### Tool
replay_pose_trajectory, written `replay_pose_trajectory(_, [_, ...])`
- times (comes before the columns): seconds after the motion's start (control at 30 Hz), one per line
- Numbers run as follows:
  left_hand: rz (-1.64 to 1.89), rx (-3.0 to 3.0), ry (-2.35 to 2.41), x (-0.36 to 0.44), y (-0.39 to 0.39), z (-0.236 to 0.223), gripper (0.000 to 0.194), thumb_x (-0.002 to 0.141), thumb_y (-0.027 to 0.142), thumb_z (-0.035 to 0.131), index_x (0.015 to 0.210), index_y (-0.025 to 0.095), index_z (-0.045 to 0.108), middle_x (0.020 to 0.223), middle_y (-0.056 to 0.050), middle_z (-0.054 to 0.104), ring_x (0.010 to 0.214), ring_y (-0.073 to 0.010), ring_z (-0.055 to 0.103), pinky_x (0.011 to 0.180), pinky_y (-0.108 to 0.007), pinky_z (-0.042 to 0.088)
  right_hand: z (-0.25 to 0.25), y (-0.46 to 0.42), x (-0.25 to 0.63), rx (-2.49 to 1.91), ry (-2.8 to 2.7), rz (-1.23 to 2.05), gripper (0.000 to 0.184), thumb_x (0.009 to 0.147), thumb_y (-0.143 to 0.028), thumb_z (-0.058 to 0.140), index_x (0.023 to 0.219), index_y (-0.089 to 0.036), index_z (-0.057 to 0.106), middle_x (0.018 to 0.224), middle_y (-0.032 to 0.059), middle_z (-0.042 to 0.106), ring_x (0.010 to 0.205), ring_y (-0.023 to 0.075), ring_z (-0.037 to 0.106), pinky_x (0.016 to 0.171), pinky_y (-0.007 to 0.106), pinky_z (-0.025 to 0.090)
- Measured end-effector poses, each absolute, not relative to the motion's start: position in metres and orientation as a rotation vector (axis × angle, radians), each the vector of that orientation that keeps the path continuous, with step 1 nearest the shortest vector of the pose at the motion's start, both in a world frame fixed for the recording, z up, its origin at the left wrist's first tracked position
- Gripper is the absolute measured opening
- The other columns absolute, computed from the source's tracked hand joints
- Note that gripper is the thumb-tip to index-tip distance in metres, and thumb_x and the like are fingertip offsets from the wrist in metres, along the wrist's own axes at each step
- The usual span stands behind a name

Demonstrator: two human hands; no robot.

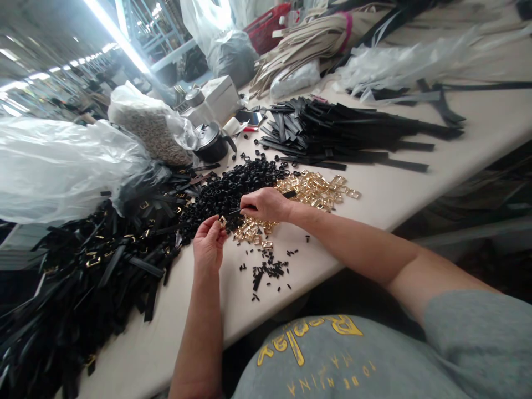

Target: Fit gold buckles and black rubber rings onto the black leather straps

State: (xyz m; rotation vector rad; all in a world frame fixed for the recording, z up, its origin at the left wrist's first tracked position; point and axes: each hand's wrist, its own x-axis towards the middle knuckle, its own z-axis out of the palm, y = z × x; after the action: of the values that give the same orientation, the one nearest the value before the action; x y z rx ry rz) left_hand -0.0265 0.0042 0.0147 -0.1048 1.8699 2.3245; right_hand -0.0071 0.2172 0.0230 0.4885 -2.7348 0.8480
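My left hand [209, 238] pinches a small gold buckle [223, 222] between thumb and fingertips. Close to its right, my right hand [264, 204] is closed round a thin black strap [290, 194]. One end of the strap sticks out behind that hand, and a narrow dark tip points toward the buckle. Whether tip and buckle touch is too small to tell. Beneath and behind the hands lie a heap of black loops [245, 180] and a pile of loose gold buckles [318, 188]. Small black bits [270, 269] are scattered on the table [307, 277] in front.
Black straps with gold buckles [112, 260] form a large heap at left. More black straps [332, 130] lie at back right, with beige strips [299, 47] beyond. A black-handled pot [210, 143], a phone [249, 118] and plastic bags [62, 166] stand or lie around.
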Motion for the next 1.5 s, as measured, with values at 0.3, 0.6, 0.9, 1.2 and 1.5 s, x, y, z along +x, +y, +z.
replay_pose_trajectory(0.3, [2.312,-0.216,1.637,-0.027,-0.001,0.017,0.036,0.06,0.027,0.088,0.088,0.018,0.068,0.07,0.002,0.062,0.053,-0.0022,0.054,0.05,-0.01,0.045,0.02,0.206,-0.001,0.63,-2.584,0.998,0.016,0.086,-0.028,0.058,0.087,-0.019,0.071,0.081,0.0011,0.072,0.068,0.0101,0.056,0.061,0.022,0.032])
replay_pose_trajectory(0.6, [2.205,-0.186,1.542,-0.021,0.007,0.013,0.029,0.064,0.024,0.084,0.083,0.018,0.063,0.069,0.004,0.061,0.052,-0.0011,0.052,0.049,-0.009,0.045,0.018,0.202,0.0,0.587,-2.537,1.021,0.015,0.086,-0.028,0.058,0.086,-0.018,0.07,0.08,0.0012,0.071,0.068,0.0097,0.056,0.061,0.022,0.032])
replay_pose_trajectory(0.9, [2.225,-0.024,1.778,-0.018,0.012,0.007,0.032,0.059,0.028,0.085,0.084,0.018,0.068,0.081,-0.002,0.07,0.068,-0.0086,0.065,0.066,-0.019,0.053,0.019,0.197,0.002,0.475,-2.604,1.032,0.015,0.085,-0.026,0.058,0.086,-0.019,0.071,0.08,0.0013,0.071,0.066,0.0099,0.056,0.062,0.022,0.032])
replay_pose_trajectory(1.2, [2.178,0.224,1.996,-0.009,0.017,0.004,0.036,0.064,0.035,0.085,0.093,0.02,0.071,0.089,-0.002,0.072,0.079,-0.0114,0.066,0.076,-0.023,0.052,0.021,0.197,0.003,0.422,-2.607,1.074,0.017,0.085,-0.028,0.058,0.088,-0.019,0.071,0.078,0.0012,0.071,0.066,0.0102,0.056,0.061,0.022,0.031])
replay_pose_trajectory(1.5, [2.107,0.347,2.364,-0.008,0.02,0.006,0.03,0.07,0.032,0.079,0.094,0.018,0.067,0.077,0.001,0.065,0.067,-0.0111,0.062,0.068,-0.024,0.052,0.022,0.194,0.006,0.539,-2.599,1.033,0.016,0.087,-0.026,0.055,0.09,-0.018,0.07,0.083,0.0022,0.072,0.069,0.0109,0.056,0.063,0.023,0.031])
